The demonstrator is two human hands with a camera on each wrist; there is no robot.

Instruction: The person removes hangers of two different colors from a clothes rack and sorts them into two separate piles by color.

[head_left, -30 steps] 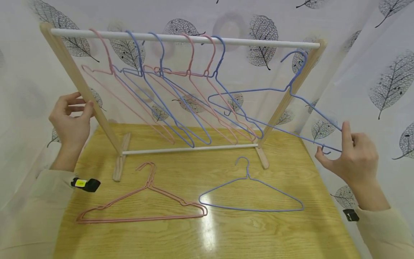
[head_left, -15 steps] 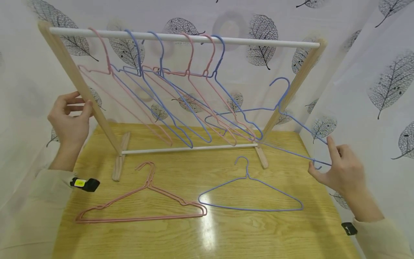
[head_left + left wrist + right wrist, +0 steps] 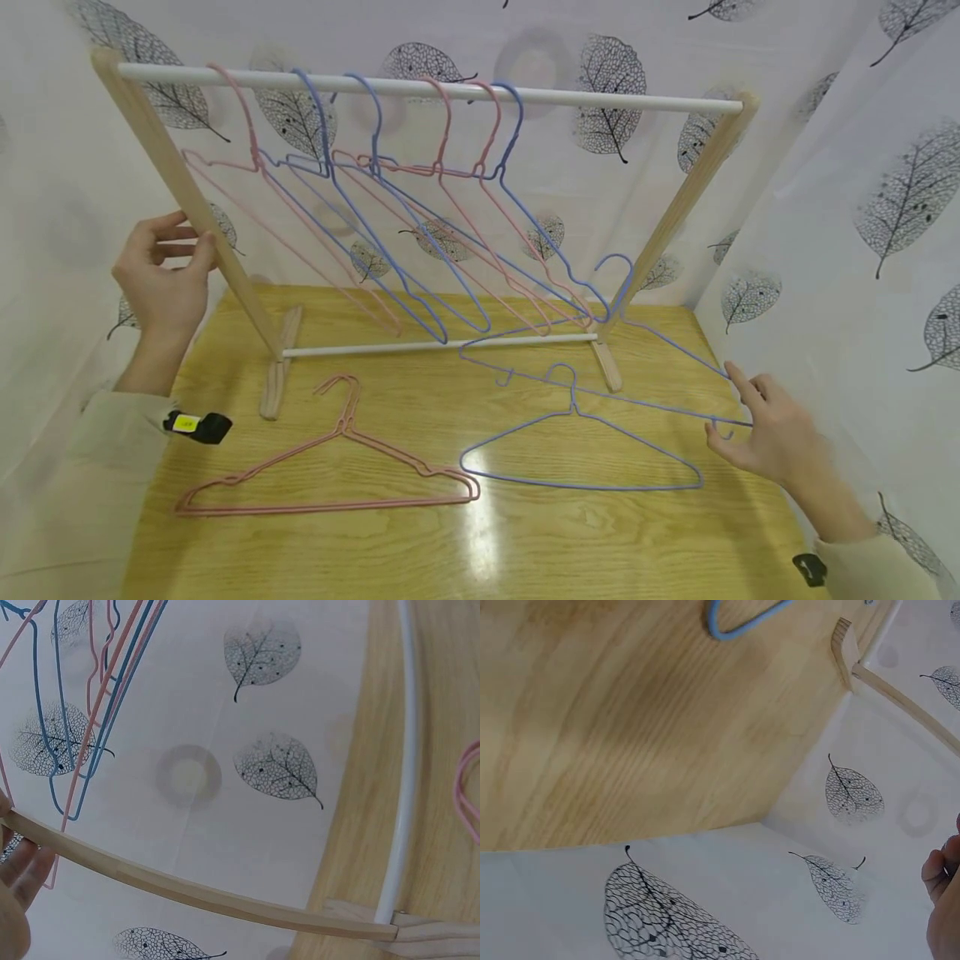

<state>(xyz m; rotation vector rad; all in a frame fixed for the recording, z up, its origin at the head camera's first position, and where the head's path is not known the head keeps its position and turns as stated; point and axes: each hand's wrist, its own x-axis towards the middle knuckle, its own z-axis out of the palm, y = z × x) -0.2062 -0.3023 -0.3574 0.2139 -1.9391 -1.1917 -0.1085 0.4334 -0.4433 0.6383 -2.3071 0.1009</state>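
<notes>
My left hand (image 3: 168, 283) grips the rack's left wooden post (image 3: 153, 142), fingers behind and thumb in front; part of that hand shows in the left wrist view. My right hand (image 3: 772, 433) holds a blue clothes hanger (image 3: 651, 403) by its right end, tilted above the table's right side. Its hook stands near the foot of the right post (image 3: 678, 200). From the white top rail (image 3: 600, 99) hang several pink and blue hangers. Below the held one, another blue hanger (image 3: 577, 487) lies flat. Only a few fingertips (image 3: 934, 870) appear in the right wrist view.
Two pink hangers (image 3: 330, 507) lie stacked on the wooden table (image 3: 390, 562), front left. A white lower bar (image 3: 442, 345) joins the rack's feet. White curtain with leaf prints (image 3: 795, 167) surrounds the table.
My right hand has come down and a little left with the blue hanger, from beside the right post to low over the table. The left hand keeps its grip on the post.
</notes>
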